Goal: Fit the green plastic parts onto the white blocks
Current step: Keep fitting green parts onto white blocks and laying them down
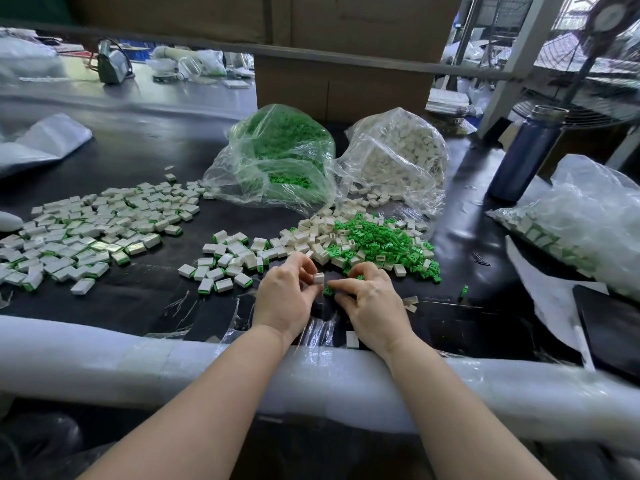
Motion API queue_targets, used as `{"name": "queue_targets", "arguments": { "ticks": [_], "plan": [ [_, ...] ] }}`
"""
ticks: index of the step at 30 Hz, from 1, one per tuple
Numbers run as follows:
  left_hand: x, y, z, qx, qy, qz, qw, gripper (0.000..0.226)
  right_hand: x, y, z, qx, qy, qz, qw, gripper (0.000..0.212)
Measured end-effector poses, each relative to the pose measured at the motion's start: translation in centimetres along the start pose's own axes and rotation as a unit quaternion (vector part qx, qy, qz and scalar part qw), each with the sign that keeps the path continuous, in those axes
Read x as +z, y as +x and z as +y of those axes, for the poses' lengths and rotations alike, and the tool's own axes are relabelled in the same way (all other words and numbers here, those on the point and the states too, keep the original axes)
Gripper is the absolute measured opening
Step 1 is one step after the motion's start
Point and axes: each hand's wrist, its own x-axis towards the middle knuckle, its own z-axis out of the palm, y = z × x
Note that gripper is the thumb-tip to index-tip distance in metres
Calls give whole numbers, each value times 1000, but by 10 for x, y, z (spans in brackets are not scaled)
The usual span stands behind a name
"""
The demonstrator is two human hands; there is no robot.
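My left hand point(285, 296) pinches a small white block point(319, 278) between thumb and fingers, just above the black table. My right hand point(370, 299) sits close beside it, its fingers curled around a green plastic part point(327, 291) that peeks out under the fingertips. Just beyond the hands lies a mixed heap of loose white blocks point(320, 237) and green parts point(384, 242). To the left spreads a wide pile of assembled blocks point(97, 230) with green edges, and a smaller group point(225, 268) lies nearer my left hand.
A clear bag of green parts point(277, 150) and a clear bag of white blocks point(398, 157) stand at the back. A blue bottle point(526, 154) stands at the right, with another bag of assembled blocks point(581, 233) beside it. A padded white rail point(138, 362) runs along the table's near edge.
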Motion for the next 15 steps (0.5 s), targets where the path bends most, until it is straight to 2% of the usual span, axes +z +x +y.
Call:
{"name": "queue_targets", "arguments": {
  "ticks": [8, 15],
  "plan": [
    [2, -1, -1, 10, -25, -81, 996, 16, -2, 0, 0, 23, 35, 34, 999, 17],
    [0, -2, 2, 14, -21, -117, 993, 8, -2, 2, 3, 40, 93, 80, 992, 11]
  ]
}}
